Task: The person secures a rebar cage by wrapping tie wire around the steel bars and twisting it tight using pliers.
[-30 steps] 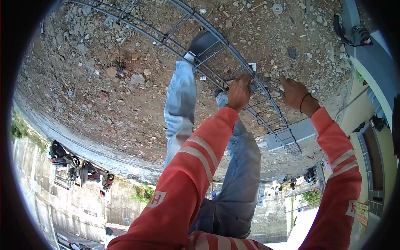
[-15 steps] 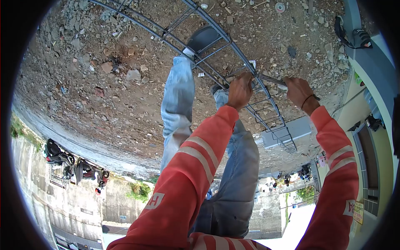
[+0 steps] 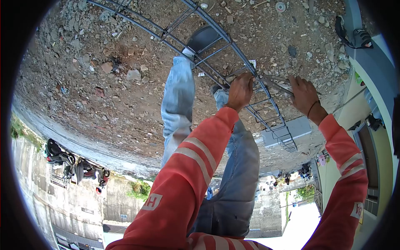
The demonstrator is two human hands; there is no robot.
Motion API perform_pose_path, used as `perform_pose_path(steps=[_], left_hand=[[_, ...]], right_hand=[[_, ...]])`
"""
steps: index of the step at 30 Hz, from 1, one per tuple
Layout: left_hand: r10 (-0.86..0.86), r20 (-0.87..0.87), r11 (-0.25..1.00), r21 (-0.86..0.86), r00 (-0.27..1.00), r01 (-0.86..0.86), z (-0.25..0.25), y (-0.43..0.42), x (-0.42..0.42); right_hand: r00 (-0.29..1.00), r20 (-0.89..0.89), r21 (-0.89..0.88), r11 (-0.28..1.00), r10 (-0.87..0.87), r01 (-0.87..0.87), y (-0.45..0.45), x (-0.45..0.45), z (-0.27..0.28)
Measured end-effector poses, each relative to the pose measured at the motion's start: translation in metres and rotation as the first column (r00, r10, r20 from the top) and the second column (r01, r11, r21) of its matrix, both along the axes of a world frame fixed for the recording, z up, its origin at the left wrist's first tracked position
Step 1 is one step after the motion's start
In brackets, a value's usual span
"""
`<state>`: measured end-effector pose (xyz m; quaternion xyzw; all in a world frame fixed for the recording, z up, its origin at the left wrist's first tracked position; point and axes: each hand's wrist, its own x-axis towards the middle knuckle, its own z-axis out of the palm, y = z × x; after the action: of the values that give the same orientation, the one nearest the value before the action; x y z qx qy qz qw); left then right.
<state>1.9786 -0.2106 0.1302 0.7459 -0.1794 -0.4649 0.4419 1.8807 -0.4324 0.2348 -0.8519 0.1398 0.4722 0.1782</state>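
Note:
A long steel rebar cage (image 3: 239,52) with square stirrups runs diagonally across the ground, passing over my feet and shins. My left hand (image 3: 241,91) is closed at the cage, its fingers around a bar beside a stirrup; the exact grip is partly hidden. Just right of it, a pair of pincers (image 3: 279,81) has its jaws against the cage's upper bar. The handles stand spread apart, and my right hand (image 3: 304,95) has its fingers curled around their ends. A dark cord circles that wrist.
Stony, rubble-strewn soil (image 3: 125,96) lies all around. A black sandal (image 3: 360,39) rests by the building's ledge at right. A grey slab (image 3: 287,132) lies near the cage's far end. Parked motorcycles (image 3: 62,158) stand by a wall, upside down in this view.
The pincers' handles have spread from close together to apart. My right hand and forearm have moved slightly right and down. My left hand stays at the same spot on the cage.

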Motion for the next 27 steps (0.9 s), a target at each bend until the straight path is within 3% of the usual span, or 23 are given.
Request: perform_pose_path(steps=[1, 3, 7, 13, 19, 21, 22, 24, 27], left_hand=[[0.002, -0.002, 1.0, -0.001, 1.0, -0.002, 0.001, -0.001, -0.001], [-0.023, 0.007, 0.999, 0.047, 1.0, 0.023, 0.0, -0.002, 0.001], [-0.024, 0.023, 0.999, 0.024, 0.999, 0.024, -0.005, -0.002, -0.002], [-0.009, 0.025, 1.0, 0.013, 1.0, 0.009, -0.001, -0.003, -0.002], [-0.021, 0.019, 0.998, 0.056, 1.0, 0.02, -0.001, -0.004, -0.004], [-0.042, 0.029, 0.996, 0.076, 0.999, 0.039, -0.003, -0.004, -0.003], [-0.046, 0.035, 0.996, 0.074, 0.998, 0.043, -0.001, -0.003, -0.001], [-0.089, -0.018, 0.991, 0.096, 0.996, 0.09, 0.002, -0.002, 0.003], [-0.069, -0.052, 0.993, 0.088, 0.996, 0.074, 0.001, 0.005, 0.005]], right_hand=[[1.0, -0.002, -0.001, 1.0, 0.002, -0.002, 0.0, -0.007, 0.001], [0.959, 0.254, -0.161, 0.984, 0.122, -0.082, -0.006, -0.02, -0.004], [0.959, 0.227, -0.18, 0.975, 0.173, -0.133, -0.005, -0.028, -0.013], [0.878, 0.387, -0.315, 0.935, 0.283, -0.162, -0.008, -0.022, -0.028], [0.955, 0.216, -0.131, 0.976, 0.202, -0.177, -0.03, -0.023, -0.055], [0.977, 0.211, 0.039, 0.999, -0.001, -0.007, -0.037, -0.028, -0.07], [0.976, 0.216, 0.036, 0.999, -0.005, -0.003, -0.029, -0.042, -0.078], [0.97, 0.132, 0.096, 0.977, -0.204, 0.192, -0.008, -0.06, -0.089], [0.979, 0.127, 0.192, 0.972, -0.162, 0.136, -0.014, -0.062, -0.095]])
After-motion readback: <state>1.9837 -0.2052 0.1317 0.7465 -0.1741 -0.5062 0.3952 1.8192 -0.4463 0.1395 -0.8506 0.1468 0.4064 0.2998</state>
